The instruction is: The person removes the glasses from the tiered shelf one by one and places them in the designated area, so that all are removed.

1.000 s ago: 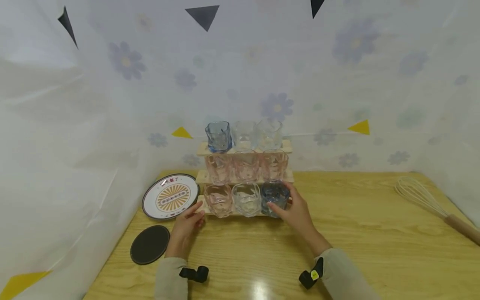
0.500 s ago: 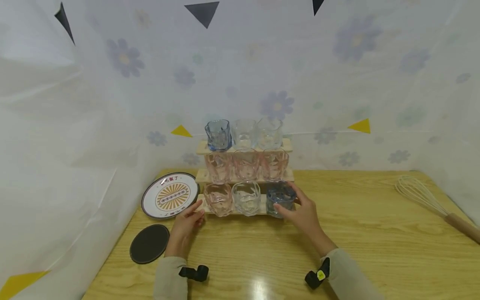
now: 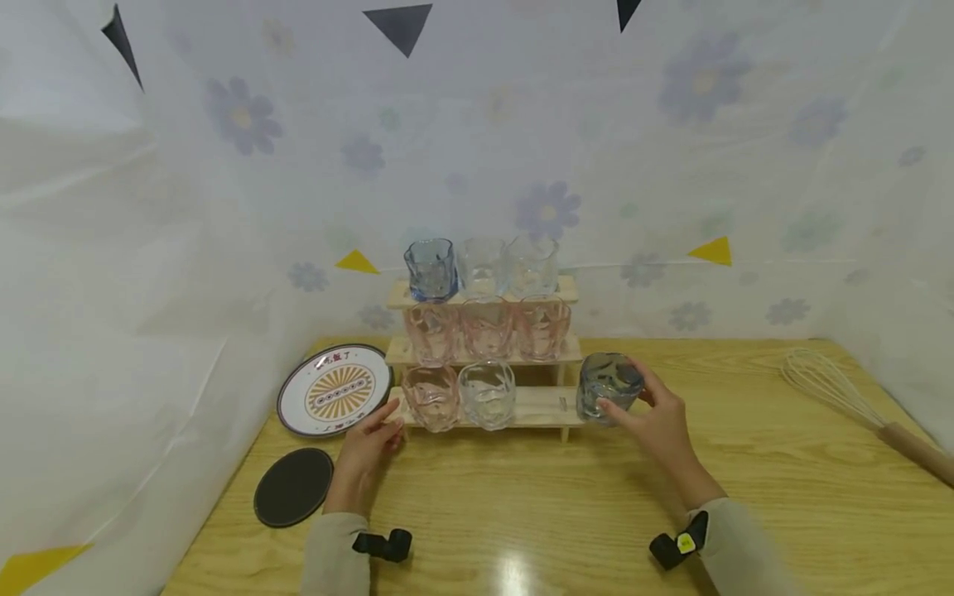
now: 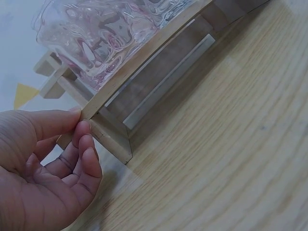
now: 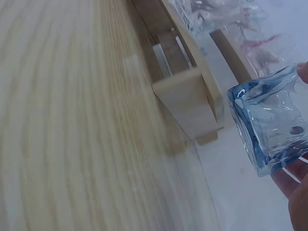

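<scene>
A blue glass (image 3: pixel 605 384) is gripped by the right hand (image 3: pixel 661 425), a wooden rack (image 3: pixel 540 406) pinched by the left hand (image 3: pixel 365 451). The rack should be steadied, the glass kept clear.

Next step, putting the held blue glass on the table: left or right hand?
Right, I'd say: the right hand grips the blue glass beside the right end of the rack, with the table extending beyond. The left hand pinches the rack's left end, farther from the glass.
</scene>
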The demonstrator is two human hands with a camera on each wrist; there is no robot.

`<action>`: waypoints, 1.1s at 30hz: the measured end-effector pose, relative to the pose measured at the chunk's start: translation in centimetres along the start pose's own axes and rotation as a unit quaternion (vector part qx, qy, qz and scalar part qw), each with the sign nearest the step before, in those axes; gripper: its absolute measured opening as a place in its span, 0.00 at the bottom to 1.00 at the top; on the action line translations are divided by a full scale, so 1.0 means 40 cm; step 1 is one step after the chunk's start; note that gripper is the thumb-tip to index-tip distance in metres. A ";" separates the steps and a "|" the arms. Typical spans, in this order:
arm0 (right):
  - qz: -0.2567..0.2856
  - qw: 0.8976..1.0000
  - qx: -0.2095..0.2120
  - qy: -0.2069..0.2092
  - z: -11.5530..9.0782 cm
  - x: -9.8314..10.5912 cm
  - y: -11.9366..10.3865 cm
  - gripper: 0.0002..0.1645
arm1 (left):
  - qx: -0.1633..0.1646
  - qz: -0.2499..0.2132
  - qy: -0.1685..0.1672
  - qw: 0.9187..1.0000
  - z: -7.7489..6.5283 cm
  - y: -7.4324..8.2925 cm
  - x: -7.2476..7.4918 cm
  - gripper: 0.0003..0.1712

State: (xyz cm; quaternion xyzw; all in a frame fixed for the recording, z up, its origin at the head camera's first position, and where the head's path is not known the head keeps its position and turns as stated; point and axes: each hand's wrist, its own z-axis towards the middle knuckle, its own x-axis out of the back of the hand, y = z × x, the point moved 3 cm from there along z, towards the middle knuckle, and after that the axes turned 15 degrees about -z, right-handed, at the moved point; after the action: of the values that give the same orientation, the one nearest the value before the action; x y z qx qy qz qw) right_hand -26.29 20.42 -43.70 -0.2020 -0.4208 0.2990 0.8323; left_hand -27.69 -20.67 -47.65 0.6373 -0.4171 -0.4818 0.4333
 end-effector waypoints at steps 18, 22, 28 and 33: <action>-0.021 0.996 -0.077 -0.036 0.063 -0.032 0.119 0.44 | -0.026 -0.035 0.012 0.999 -0.001 -0.001 -0.008 0.25; -0.015 0.993 -0.097 -0.062 0.094 -0.058 0.142 0.47 | -0.028 -0.040 0.012 0.999 0.003 -0.003 -0.017 0.25; 0.012 0.987 -0.135 -0.088 0.137 -0.101 0.173 0.53 | -0.019 -0.039 0.010 0.999 0.002 -0.005 -0.016 0.25; -0.005 0.989 -0.123 -0.085 0.171 -0.128 0.182 0.53 | -0.021 -0.041 0.011 0.999 0.001 -0.005 -0.009 0.25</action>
State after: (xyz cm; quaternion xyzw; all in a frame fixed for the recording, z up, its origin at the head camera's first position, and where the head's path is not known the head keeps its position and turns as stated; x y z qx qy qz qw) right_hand -36.70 22.95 -47.09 -0.2746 -0.5242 0.2573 0.7639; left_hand -27.76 -20.28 -47.75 0.6501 -0.3756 -0.5009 0.4305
